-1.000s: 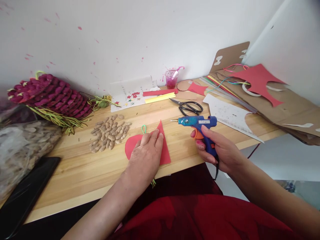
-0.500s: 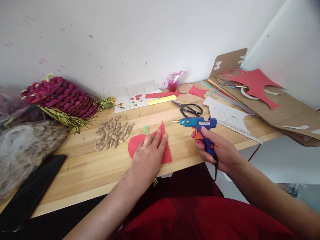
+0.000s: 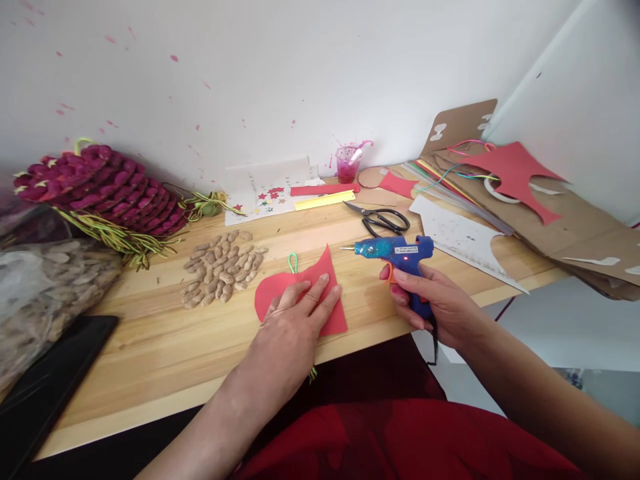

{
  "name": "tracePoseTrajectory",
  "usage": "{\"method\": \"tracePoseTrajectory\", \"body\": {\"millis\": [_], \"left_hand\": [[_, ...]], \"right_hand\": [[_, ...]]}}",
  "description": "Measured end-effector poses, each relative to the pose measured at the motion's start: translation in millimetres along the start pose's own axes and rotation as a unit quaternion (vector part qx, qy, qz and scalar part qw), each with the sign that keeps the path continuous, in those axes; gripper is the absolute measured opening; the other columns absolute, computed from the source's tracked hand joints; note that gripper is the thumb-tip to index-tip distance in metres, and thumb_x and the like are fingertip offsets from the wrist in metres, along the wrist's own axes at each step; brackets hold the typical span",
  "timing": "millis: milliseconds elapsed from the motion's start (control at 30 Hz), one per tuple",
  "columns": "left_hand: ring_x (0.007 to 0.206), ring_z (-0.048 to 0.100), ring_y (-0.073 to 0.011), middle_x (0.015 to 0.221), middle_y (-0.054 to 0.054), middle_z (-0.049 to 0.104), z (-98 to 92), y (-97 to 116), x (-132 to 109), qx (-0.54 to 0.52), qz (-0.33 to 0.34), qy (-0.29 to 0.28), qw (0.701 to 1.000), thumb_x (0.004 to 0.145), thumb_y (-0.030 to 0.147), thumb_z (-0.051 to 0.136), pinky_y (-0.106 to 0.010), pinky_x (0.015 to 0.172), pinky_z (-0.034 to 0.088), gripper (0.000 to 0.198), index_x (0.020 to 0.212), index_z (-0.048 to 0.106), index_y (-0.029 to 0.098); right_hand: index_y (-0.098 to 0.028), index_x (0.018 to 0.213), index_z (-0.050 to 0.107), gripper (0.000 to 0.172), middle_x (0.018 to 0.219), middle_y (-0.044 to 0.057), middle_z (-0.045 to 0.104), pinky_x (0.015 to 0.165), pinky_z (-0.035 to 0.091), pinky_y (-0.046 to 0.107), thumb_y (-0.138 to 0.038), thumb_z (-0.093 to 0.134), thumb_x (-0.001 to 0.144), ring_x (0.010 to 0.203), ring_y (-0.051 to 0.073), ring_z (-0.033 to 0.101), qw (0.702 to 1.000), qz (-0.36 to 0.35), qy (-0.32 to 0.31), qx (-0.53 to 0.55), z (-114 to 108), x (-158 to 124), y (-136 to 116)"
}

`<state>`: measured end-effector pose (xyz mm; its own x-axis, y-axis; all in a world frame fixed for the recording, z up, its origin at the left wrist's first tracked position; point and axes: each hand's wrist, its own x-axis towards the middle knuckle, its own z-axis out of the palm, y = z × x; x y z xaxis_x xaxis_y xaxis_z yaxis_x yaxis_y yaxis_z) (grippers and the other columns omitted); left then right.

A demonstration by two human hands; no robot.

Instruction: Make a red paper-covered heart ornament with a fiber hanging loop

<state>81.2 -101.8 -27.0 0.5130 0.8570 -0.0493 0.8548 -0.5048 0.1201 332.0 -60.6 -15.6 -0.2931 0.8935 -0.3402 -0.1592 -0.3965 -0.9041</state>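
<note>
My left hand (image 3: 295, 320) lies flat with fingers spread on red paper (image 3: 270, 290) near the table's front edge. A green cord loop (image 3: 293, 262) sticks out above the paper, and cord ends show below my wrist. My right hand (image 3: 425, 293) is wrapped round a blue glue gun (image 3: 393, 247), its nozzle pointing left and a small light glowing on its body. Left of the paper is a loose pile of peanuts (image 3: 223, 268). Black-handled scissors (image 3: 383, 218) lie behind the glue gun.
Purple-red decorations (image 3: 115, 193) and a bag of peanuts (image 3: 65, 280) stand left, with a black flat object (image 3: 55, 373) in front. Behind are star stickers (image 3: 270, 197), a yellow strip (image 3: 325, 200) and a pink cup (image 3: 347, 165). Cardboard (image 3: 590, 233) and red scraps (image 3: 520, 167) lie right.
The fingers of my left hand have shifted slightly down and right on the red paper. The glue gun's trigger looks pressed in further, and its light now shows. The view has shifted a little.
</note>
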Motion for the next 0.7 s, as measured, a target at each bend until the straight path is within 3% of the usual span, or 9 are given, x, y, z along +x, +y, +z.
{"method": "tracePoseTrajectory", "body": {"millis": [267,433,533,700], "left_hand": [[0.126,0.048,-0.0350,0.162,-0.005,0.034,-10.4,5.8,6.5,0.028,0.003,0.008,1.000,0.088,0.007,0.044,-0.052,0.094,0.050,0.070,0.154,0.036,0.031],[0.126,0.049,-0.0310,0.160,-0.006,0.038,3.0,4.5,4.7,0.020,-0.015,0.055,0.998,0.092,0.007,0.039,-0.045,0.094,0.049,0.073,0.159,0.018,0.025],[0.126,0.049,-0.0310,0.157,-0.008,0.042,11.3,1.1,3.8,0.015,-0.018,0.074,0.997,0.099,0.018,0.038,-0.044,0.094,0.049,0.059,0.157,0.028,0.018],[0.120,0.053,-0.0328,0.155,-0.006,0.046,12.6,0.4,6.6,0.054,-0.014,0.108,0.993,0.100,0.035,0.044,-0.047,0.091,0.050,0.054,0.151,0.041,0.019]], "right_hand": [[-0.021,0.092,0.062,0.024,0.066,-0.005,0.052,0.036,0.016,0.021,-0.043,0.070,0.086,0.037,0.005,0.043,1.000,0.011,0.013,-0.006,1.0,0.3,-0.4],[-0.021,0.096,0.062,0.027,0.066,-0.005,0.053,0.037,0.019,0.020,-0.045,0.069,0.086,0.037,0.005,0.044,1.000,0.011,0.003,-0.015,-0.9,-0.9,0.8],[-0.020,0.099,0.063,0.030,0.065,-0.005,0.052,0.037,0.021,0.019,-0.046,0.069,0.086,0.038,0.005,0.044,1.000,0.009,-0.002,-0.023,0.3,-4.4,-0.4],[-0.018,0.106,0.066,0.038,0.070,-0.003,0.052,0.038,0.023,0.019,-0.048,0.070,0.084,0.044,0.006,0.049,1.000,0.005,-0.001,-0.026,0.2,-11.9,-4.8]]}}
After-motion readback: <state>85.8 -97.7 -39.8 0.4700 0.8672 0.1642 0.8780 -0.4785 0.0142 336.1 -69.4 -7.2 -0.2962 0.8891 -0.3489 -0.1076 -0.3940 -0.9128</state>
